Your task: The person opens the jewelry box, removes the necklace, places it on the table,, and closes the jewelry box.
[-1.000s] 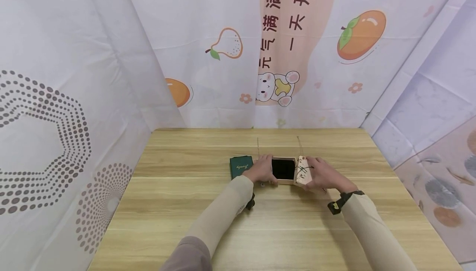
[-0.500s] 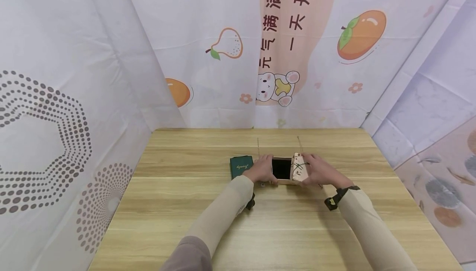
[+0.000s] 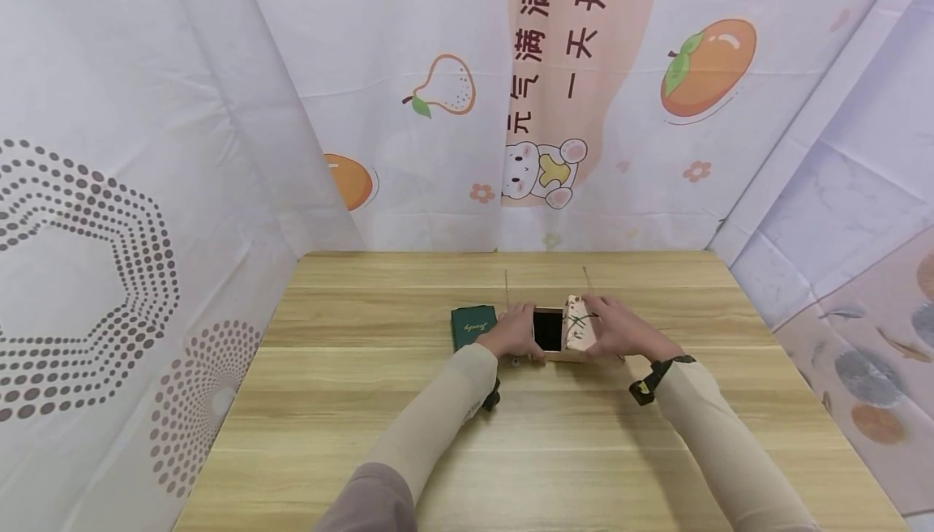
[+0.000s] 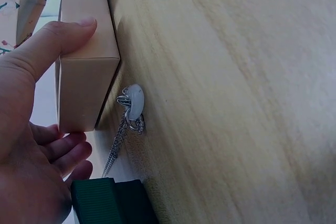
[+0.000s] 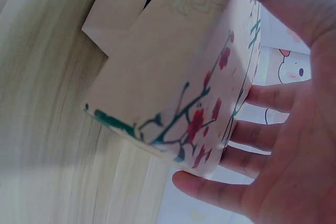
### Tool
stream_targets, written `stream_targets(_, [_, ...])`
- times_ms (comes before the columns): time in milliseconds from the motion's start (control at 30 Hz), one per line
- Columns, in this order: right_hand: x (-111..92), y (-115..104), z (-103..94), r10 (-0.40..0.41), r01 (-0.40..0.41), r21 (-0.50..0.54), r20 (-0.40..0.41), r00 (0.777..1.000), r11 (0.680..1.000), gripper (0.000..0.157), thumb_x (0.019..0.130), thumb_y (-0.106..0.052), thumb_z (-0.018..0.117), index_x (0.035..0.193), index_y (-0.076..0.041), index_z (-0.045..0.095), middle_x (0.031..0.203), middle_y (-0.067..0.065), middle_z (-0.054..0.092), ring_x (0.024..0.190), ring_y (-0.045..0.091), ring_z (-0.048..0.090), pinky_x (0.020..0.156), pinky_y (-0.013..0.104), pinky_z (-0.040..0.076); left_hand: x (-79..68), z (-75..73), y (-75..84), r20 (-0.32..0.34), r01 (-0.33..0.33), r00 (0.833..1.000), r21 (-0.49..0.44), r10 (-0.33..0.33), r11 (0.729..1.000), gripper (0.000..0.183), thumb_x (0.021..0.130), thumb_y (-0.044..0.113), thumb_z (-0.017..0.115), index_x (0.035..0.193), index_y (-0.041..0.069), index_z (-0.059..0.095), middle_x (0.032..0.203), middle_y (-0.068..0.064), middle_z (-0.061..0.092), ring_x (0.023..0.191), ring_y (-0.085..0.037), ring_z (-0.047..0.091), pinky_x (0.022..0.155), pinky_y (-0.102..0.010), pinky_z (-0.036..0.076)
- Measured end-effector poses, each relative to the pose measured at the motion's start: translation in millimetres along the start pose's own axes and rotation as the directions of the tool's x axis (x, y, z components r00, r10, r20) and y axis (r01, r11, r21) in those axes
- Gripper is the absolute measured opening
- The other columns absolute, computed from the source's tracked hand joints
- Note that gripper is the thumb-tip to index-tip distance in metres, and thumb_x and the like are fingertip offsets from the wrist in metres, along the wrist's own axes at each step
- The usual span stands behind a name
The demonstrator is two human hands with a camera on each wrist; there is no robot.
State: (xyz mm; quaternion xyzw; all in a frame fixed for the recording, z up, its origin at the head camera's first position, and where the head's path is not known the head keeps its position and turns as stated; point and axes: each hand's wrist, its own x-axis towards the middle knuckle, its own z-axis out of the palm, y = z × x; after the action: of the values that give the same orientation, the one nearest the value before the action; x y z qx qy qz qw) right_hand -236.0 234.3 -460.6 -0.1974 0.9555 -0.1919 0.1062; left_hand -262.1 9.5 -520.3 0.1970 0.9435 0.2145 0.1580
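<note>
A beige box [image 3: 548,353] with a black inside [image 3: 547,331] sits on the table. My left hand [image 3: 516,331] holds its left end, thumb on one side wall and fingers round the other, as the left wrist view shows. A cream box cover [image 3: 579,325], printed with red flowers and green stems, overlaps the right part of the box, slightly tilted. My right hand [image 3: 619,329] grips the cover by its right part, thumb and fingers on opposite sides. In the left wrist view, a silver chain necklace with a pale ring-shaped pendant [image 4: 136,102] lies beside the box, under my left hand.
A dark green box [image 3: 470,325] with gold lettering is just left of my left hand. A second thin chain [image 3: 587,281] extends behind the cover on the wooden table [image 3: 365,418]. Printed curtains [image 3: 423,167] stand along the table's back and sides.
My right hand has moved the flowered cover leftward over the box, so less of the black inside shows. The left hand and the box have stayed in place.
</note>
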Motion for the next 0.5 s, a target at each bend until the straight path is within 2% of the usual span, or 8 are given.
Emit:
stream_targets(200, [5,-4,-2.4,-0.014,0.013,0.016,0.018,1.0,1.0,0.108,0.064,-0.035,0.088,0.149,-0.001,0.031,0.144,0.034,0.038,0.129,0.051,0.041,0.097,0.065,0.04,0.3,-0.9,0.1,-0.006,-0.006,1.0,0.012,0.006,1.0,0.104,0.076,0.046,0.081,0.153,0.008,0.024,0.155,-0.01,0.035,0.143,-0.025,0.032,0.117,-0.044,0.028])
stream_targets(500, [17,-7,1.2,-0.05,0.051,-0.009,0.06,0.997,0.999,0.104,0.066,-0.032,0.087,0.15,-0.001,0.032,0.143,0.033,0.04,0.129,0.05,0.042,0.098,0.062,0.042,0.0,-1.4,-0.2,-0.013,-0.017,1.0,0.032,0.017,0.999,0.106,0.072,0.049,0.083,0.152,0.008,0.027,0.151,-0.008,0.039,0.14,-0.024,0.036,0.115,-0.045,0.029])
